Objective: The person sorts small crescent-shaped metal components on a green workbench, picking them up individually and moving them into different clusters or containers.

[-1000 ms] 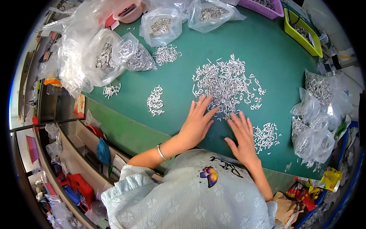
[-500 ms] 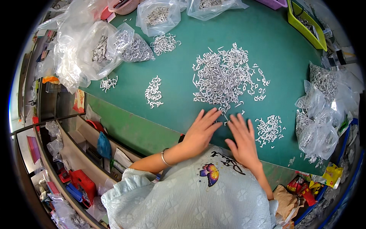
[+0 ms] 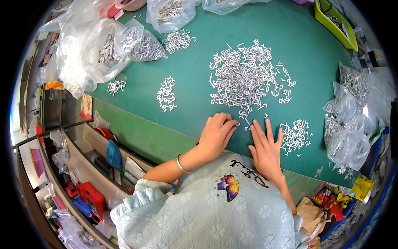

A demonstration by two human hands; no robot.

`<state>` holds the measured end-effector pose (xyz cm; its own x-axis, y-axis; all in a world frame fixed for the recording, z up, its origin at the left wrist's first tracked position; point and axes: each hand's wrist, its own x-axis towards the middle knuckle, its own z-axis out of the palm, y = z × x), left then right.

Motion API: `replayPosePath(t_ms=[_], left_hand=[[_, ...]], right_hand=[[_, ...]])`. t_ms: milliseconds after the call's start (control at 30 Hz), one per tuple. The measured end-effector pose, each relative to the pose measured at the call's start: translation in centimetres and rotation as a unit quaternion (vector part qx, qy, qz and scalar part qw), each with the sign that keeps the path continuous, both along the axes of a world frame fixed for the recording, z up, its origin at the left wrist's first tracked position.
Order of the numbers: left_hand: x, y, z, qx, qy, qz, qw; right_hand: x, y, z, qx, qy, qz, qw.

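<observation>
I see clear plastic bags (image 3: 95, 50) of metal parts at the surface's (image 3: 195, 83) far left, a yellow-green tray (image 3: 335, 23) far right.

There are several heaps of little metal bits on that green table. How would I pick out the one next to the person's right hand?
Start at the green table and find the big spread-out heap of small silver metal hooks in its middle. Drop toward the near edge to the right hand, lying flat. The small pile just right of its fingers is yours: compact, far smaller than the big heap, and loose rather than bagged.
</observation>
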<state>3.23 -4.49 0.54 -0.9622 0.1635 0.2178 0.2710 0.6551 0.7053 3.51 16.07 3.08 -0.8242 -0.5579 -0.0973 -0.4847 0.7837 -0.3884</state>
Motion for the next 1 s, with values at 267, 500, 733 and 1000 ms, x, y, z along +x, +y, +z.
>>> replayPosePath(t_ms=[267,500,733,1000], left_hand=[[0.3,0.3,0.4,-0.007,-0.014,-0.010,1.000],[0.2,0.7,0.9,0.006,-0.029,-0.035,0.999],[1.0,-0.3,0.7,0.000,-0.025,0.023,0.999],[1.4,4.1,-1.3,0.055,-0.004,-0.097,0.994]], right_hand=[[1.5,0.7,-0.9,-0.040,-0.032,0.046,0.998],[0.7,-0.2,-0.7,-0.037,-0.016,0.039,0.998],[0.9,1.9,0.6,0.036,-0.008,-0.015,0.999],[1.0,3.5,1.8,0.026,0.017,-0.112,0.993]])
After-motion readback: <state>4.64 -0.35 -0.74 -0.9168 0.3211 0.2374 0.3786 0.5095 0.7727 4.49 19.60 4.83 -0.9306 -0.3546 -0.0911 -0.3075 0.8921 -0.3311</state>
